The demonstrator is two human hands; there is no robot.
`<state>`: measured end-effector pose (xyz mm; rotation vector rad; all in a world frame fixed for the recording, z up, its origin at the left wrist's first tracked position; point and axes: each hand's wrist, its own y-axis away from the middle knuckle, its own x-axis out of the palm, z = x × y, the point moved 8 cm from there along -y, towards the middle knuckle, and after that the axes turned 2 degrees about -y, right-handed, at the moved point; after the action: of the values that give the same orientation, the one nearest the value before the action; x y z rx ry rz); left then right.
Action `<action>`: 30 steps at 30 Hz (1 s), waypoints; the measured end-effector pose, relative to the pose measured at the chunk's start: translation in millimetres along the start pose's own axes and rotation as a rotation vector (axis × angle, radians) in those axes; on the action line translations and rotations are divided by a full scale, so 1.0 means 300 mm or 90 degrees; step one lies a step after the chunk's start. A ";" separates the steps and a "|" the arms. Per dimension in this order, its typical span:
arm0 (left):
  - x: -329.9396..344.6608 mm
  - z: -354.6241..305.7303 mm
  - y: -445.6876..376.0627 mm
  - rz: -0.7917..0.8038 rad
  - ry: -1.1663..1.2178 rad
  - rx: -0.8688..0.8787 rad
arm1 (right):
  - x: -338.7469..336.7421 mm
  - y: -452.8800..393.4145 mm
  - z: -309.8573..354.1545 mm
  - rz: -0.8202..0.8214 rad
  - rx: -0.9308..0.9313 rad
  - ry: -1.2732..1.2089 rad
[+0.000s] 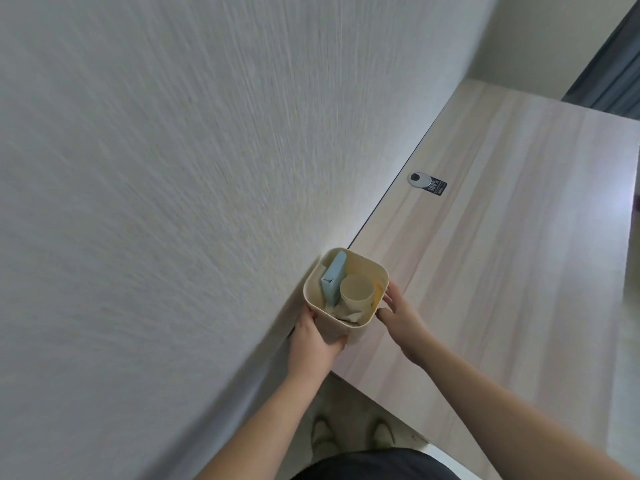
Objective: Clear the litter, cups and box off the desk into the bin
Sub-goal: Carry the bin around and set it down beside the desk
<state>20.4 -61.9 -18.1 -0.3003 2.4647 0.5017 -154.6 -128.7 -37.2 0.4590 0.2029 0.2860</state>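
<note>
The cream bin [320, 282] stands on the desk [485, 254] at its wall-side edge; the left hand [313, 336] is closed around its near wall; the right hand [401, 313], fingers spread, touches its right side; inside the bin are a blue box [333, 280], a cup [356, 292] and crumpled litter [346, 311].

Only one piece of writing can be made out. A small black sticker [437, 187] lies flat on the desk [502, 237], touching a round silver cable grommet [419, 178] near the edge by the wall. It carries "100%" in large white figures. Smaller white print sits beside that number, too fine and blurred to read.
</note>
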 end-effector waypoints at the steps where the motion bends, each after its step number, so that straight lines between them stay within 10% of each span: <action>1: 0.001 0.009 -0.003 0.002 0.008 -0.010 | 0.005 -0.004 0.001 -0.004 0.001 -0.004; 12: -0.016 0.082 0.007 0.022 0.124 -0.107 | -0.033 0.021 -0.066 -0.084 0.124 -0.185; 19: 0.047 0.101 0.087 0.047 0.701 -0.284 | 0.012 0.107 -0.135 -0.075 0.291 -0.537; 30: 0.057 0.074 0.071 0.052 0.772 -0.282 | 0.078 0.103 -0.073 0.013 0.287 -0.528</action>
<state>11.2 -35.1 -39.0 -0.8912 3.4921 1.1558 -145.2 -85.9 -45.3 0.9856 -0.5606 0.0490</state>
